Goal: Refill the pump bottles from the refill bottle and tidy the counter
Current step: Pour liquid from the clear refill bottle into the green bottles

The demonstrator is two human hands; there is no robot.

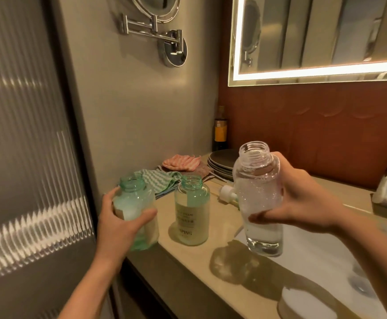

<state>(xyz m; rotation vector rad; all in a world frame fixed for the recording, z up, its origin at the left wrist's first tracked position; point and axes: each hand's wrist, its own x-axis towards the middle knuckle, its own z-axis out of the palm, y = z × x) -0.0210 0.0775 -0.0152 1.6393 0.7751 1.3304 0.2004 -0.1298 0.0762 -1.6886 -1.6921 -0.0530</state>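
**Head view.** L hand (pixel 118 223) wraps fingers and thumb round green-tinted pump bottle (pixel 139 199), neck open, at worktop's (pixel 187 256) front-left edge. Second pump bottle (pixel 191 215), pale w/ cream label, also uncapped, stands just to its right. R hand (pixel 303 203) grips clear refill bottle (pixel 259 203) mid-body, near-upright above worktop's front beside sink (pixel 326 261). Cap off, threaded neck bare, droplets inside, clear liquid in lower part. Pump head (pixel 225 191) lies behind; cloths (pixel 162 178), plates (pixel 220 161) toward back-left corner.

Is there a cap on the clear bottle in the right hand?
No, the clear bottle gripped by the right hand shows a bare threaded neck, open at the top.
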